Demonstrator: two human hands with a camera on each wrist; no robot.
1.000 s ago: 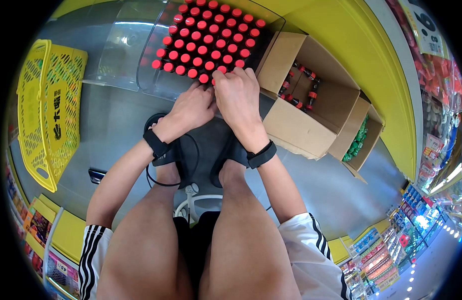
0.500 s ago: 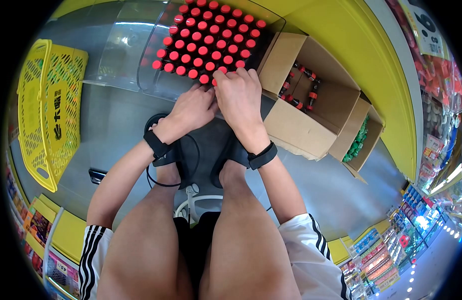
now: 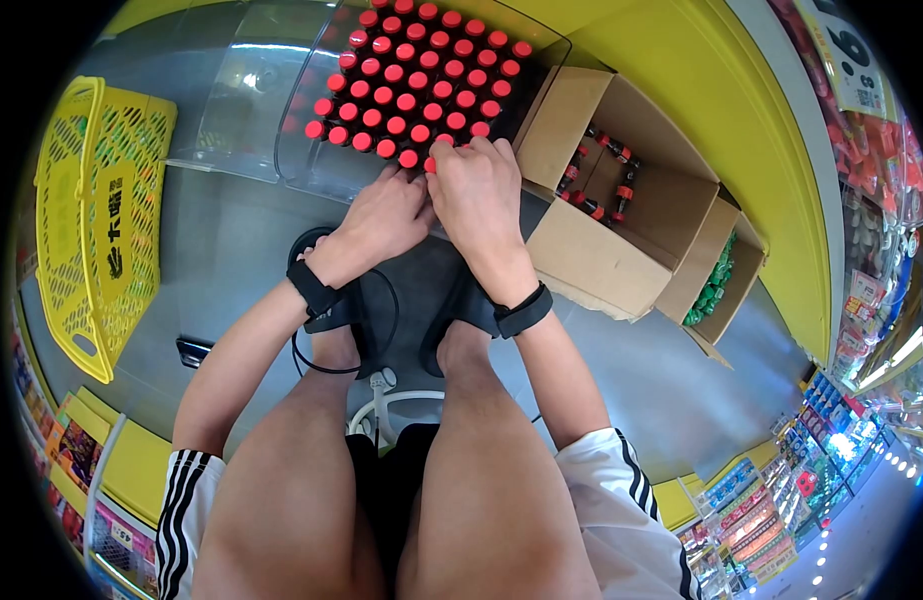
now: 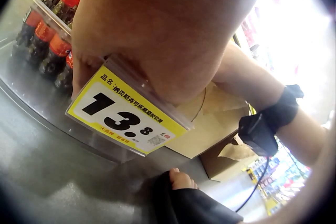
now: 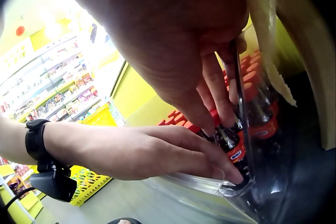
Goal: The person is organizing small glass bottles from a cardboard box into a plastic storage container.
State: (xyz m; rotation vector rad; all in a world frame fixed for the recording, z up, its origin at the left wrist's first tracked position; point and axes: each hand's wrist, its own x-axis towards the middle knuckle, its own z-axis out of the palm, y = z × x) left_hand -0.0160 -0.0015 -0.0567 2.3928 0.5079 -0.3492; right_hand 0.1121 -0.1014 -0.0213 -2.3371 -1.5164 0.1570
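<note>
Rows of small cola bottles [image 3: 405, 102] with red caps stand upright in a clear plastic bin [image 3: 284, 150]. My right hand [image 3: 478, 195] reaches over the bin's near right corner, its fingers pointing down. In the right wrist view those fingers pinch a cola bottle [image 5: 236, 153] near its cap, beside the bin wall. My left hand [image 3: 386, 215] bends over the near rim, and its straight fingers [image 5: 223, 163] press low against the same bottle. A yellow price tag [image 4: 126, 111] hangs on the bin's front under my left hand.
Right of the bin stands an open cardboard box [image 3: 671, 205] with several cola bottles inside. Beside it, a smaller box [image 3: 746, 270] holds green-wrapped things. A yellow basket [image 3: 71, 230] stands at the left, and a phone-like dark object [image 3: 193, 351] lies on the floor.
My right hand has shifted very slightly at the bin's corner, its fingers a little lower beside the red caps. My left hand, the bin and the boxes stay in place.
</note>
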